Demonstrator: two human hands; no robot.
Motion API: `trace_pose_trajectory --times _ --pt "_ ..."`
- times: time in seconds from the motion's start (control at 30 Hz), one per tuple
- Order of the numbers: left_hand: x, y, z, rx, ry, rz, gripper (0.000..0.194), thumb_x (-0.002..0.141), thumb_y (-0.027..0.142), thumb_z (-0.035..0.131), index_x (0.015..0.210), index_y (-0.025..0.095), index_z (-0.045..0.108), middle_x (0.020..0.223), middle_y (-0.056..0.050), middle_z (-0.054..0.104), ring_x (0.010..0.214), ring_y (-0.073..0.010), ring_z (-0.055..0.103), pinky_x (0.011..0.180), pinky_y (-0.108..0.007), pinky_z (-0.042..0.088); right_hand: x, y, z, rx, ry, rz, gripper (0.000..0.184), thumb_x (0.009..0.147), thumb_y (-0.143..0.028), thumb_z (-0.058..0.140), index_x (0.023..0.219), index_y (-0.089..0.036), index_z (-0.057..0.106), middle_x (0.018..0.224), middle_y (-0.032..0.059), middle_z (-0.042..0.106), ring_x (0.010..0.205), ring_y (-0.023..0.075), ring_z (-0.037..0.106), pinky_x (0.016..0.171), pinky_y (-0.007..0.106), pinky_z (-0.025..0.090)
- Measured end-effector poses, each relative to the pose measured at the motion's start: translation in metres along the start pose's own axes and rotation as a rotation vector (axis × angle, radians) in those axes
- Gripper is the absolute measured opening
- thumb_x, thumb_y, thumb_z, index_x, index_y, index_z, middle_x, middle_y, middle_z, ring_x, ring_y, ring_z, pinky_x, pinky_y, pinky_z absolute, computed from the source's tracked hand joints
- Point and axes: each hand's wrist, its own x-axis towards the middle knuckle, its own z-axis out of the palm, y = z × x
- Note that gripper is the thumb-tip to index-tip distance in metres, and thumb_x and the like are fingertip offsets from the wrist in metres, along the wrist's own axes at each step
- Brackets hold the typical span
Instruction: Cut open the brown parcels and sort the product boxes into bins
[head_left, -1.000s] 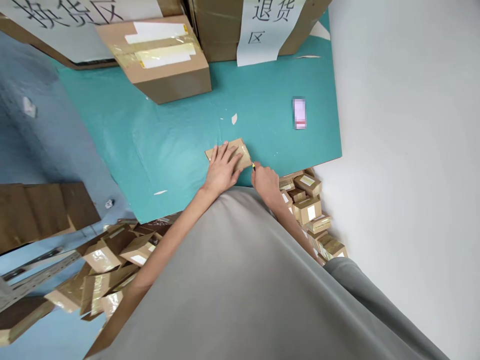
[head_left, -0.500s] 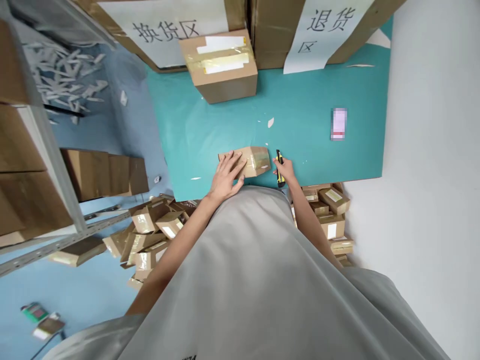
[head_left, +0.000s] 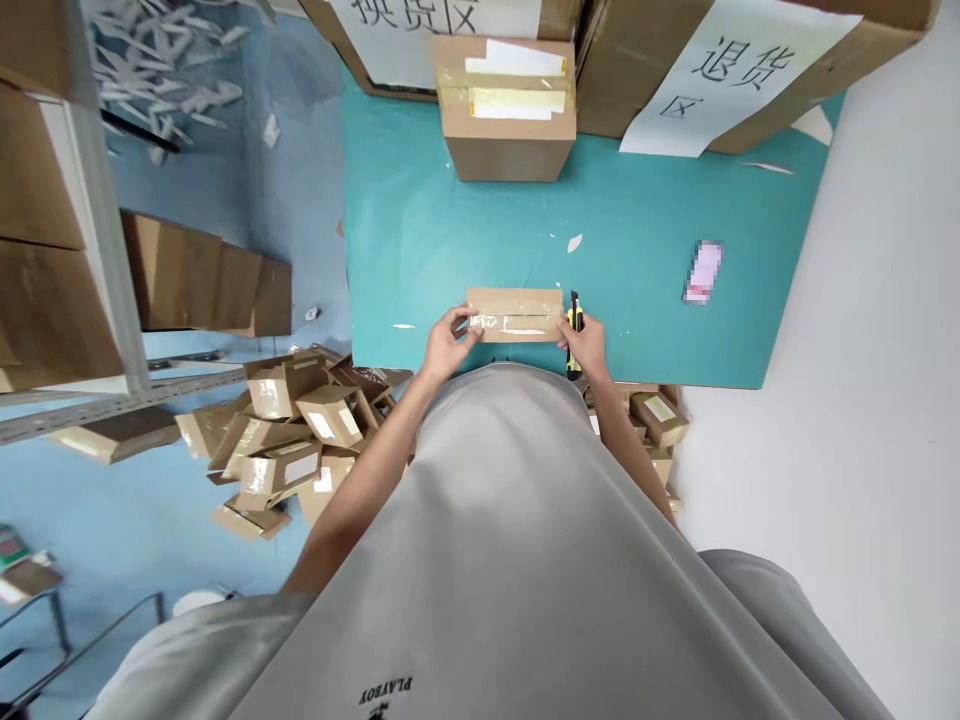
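The left hand's [head_left: 450, 342] fingers pinch the left end of the small box [head_left: 515, 315], thumb near its closer corner; the right hand's [head_left: 587, 345] fingers grip the knife [head_left: 575, 318] and also touch the box's right end; so the box lies directly between them, neither hand nearer; its long axis runs side to side, roughly along the near edge of the tabletop [head_left: 420, 220], while the knife points away toward the far edge, crosswise to it and just beside its right end; whether the blade is out, I cannot tell.
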Motion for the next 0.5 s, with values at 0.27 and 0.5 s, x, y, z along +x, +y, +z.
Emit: trace_pose_trajectory --times 0.27,0.5 --pt "0.026 -0.019 -0.002 -0.033 -0.089 -0.011 0.071 0.081 0.025 0.079 0.15 0.027 0.06 0.154 -0.015 0.065 0.132 -0.0312 0.071 0.104 -0.048 0.066 -0.015 -0.012 -0.005 -0.4 0.055 -0.095 0.033 0.113 -0.046 0.054 0.112 -0.017 0.071 0.092 0.0128 0.082 0.088 0.0297 0.08 0.088 0.038 0.06" --pt "0.033 -0.018 -0.015 0.033 -0.236 0.034 0.058 0.081 0.022 0.081 0.139 0.025 0.073 0.145 -0.012 0.059 0.128 -0.0295 0.068 0.095 -0.041 0.068 -0.042 -0.067 0.012 -0.796 -0.247 -0.455 0.048 0.123 -0.043 0.033 0.147 -0.017 0.065 0.127 0.0178 0.082 0.112 0.0325 0.077 0.091 0.035 0.052"
